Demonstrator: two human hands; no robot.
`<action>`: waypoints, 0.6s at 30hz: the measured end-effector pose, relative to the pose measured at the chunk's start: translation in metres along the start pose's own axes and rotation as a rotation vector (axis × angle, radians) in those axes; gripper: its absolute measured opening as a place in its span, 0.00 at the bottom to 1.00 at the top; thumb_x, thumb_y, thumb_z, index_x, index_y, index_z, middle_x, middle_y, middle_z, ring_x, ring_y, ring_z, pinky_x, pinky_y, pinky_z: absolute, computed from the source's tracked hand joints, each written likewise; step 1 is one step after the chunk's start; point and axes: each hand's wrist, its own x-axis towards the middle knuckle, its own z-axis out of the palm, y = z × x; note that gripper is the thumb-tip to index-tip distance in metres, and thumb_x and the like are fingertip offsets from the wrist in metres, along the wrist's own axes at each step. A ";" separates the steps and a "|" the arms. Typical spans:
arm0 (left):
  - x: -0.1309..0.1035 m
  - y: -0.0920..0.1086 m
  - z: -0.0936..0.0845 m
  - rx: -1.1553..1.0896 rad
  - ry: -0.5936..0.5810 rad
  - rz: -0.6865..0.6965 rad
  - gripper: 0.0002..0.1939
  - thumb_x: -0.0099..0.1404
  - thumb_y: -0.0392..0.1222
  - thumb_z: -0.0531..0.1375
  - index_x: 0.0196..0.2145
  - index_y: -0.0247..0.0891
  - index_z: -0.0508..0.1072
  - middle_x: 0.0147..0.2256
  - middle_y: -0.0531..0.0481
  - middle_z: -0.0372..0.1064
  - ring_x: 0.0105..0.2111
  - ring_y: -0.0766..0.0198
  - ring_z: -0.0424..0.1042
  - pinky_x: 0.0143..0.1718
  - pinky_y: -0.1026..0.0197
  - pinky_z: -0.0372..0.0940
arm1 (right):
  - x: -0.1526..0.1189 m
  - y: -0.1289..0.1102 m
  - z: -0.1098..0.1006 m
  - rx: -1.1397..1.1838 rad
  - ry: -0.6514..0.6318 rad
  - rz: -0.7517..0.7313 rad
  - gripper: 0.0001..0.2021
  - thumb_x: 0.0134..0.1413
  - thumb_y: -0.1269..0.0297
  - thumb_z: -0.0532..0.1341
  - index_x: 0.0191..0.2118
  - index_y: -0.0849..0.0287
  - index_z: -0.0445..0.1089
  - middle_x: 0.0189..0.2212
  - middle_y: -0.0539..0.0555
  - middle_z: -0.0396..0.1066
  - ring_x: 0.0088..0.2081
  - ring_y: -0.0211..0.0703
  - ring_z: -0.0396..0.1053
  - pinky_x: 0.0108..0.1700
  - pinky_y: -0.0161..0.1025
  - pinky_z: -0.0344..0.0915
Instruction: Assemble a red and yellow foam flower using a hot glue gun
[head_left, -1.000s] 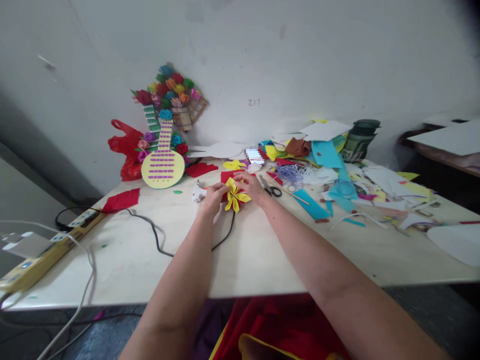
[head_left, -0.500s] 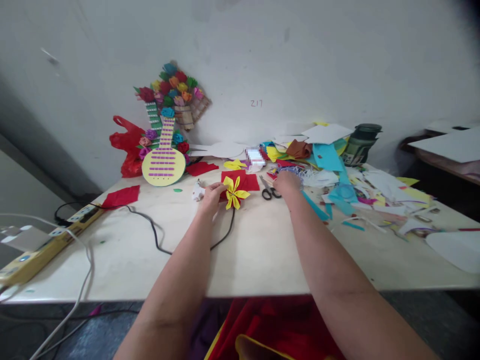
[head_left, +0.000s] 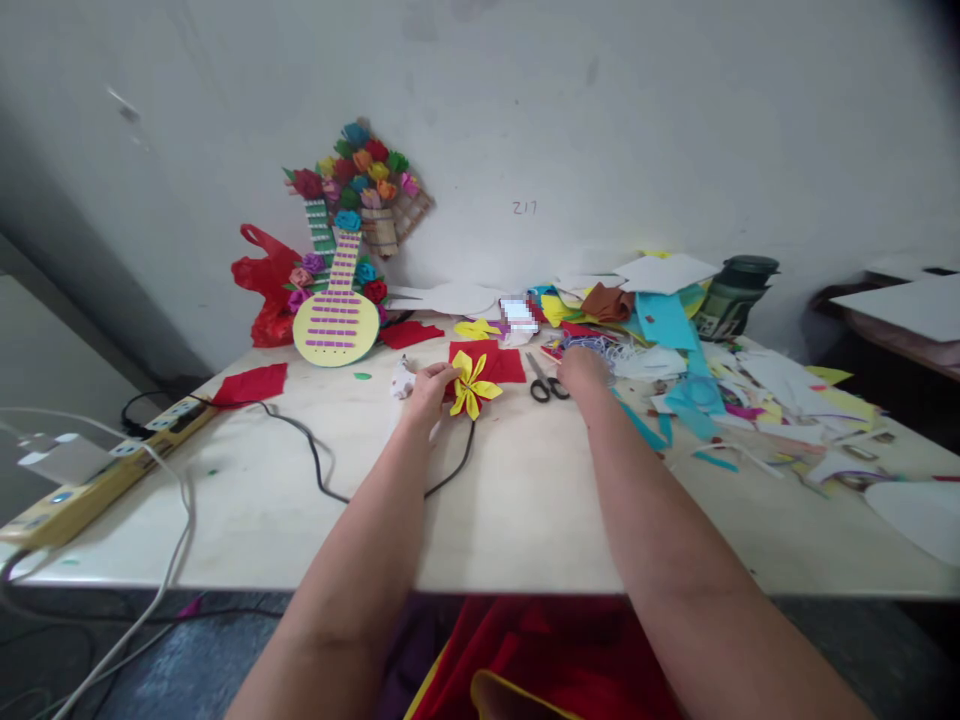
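beside scissors [head_left: 541,379] and string [head_left: 624,356] is the right hand [head_left: 584,371], grip unclear, the left hand [head_left: 431,388] pinching a yellow flower [head_left: 472,386].

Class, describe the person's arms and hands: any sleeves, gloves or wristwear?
The left hand and right hand are ungloved. Both forearms are bare, with no sleeve, watch or bracelet in view; rings cannot be made out. Yellow-edged red cloth, apparently clothing, shows below.
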 end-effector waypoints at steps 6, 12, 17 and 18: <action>-0.001 0.000 0.000 0.039 -0.013 0.006 0.13 0.42 0.44 0.65 0.21 0.36 0.65 0.15 0.58 0.57 0.13 0.73 0.57 0.14 0.68 0.49 | -0.005 -0.022 -0.008 -0.132 -0.023 -0.058 0.14 0.56 0.62 0.52 0.39 0.56 0.75 0.40 0.61 0.74 0.43 0.52 0.70 0.41 0.43 0.63; -0.003 0.002 0.001 0.132 0.005 0.020 0.11 0.43 0.44 0.63 0.21 0.35 0.68 0.14 0.57 0.59 0.14 0.73 0.56 0.15 0.68 0.48 | -0.007 -0.033 0.008 0.195 -0.040 -0.273 0.15 0.56 0.59 0.53 0.41 0.57 0.74 0.34 0.55 0.75 0.36 0.43 0.69 0.36 0.36 0.61; -0.001 -0.001 0.000 0.191 -0.028 0.061 0.09 0.44 0.43 0.62 0.21 0.35 0.68 0.14 0.58 0.56 0.13 0.73 0.53 0.15 0.67 0.46 | -0.013 -0.045 0.013 0.550 -0.192 -0.381 0.14 0.52 0.58 0.56 0.29 0.62 0.74 0.19 0.49 0.66 0.24 0.36 0.61 0.29 0.34 0.58; 0.000 -0.001 0.000 0.202 -0.038 0.071 0.09 0.44 0.43 0.62 0.21 0.36 0.68 0.13 0.58 0.56 0.13 0.73 0.53 0.15 0.67 0.45 | -0.016 -0.048 0.012 0.611 -0.244 -0.385 0.14 0.52 0.58 0.56 0.29 0.62 0.74 0.18 0.47 0.63 0.23 0.35 0.59 0.28 0.34 0.57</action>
